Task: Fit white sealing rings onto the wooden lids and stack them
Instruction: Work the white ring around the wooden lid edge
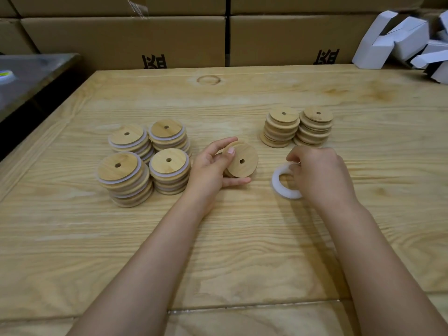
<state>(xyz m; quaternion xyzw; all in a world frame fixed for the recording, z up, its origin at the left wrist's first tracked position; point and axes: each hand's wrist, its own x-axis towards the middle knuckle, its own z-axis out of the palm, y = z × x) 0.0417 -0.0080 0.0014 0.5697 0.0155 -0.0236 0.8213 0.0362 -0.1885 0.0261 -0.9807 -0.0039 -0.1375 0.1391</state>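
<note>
- The right hand point(320, 173) covers the near side of a white sealing ring point(282, 183); its curled fingers pinch the ring just above the counter point(242, 251).
- The left hand point(213, 166) grips a tilted wooden lid point(241, 161), thumb on its face, just left of the ring.

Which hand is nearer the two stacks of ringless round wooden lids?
Right. Right hand, pinching a white sealing ring, is just in front of the stacks; left hand, holding one lid, sits farther left.
</note>
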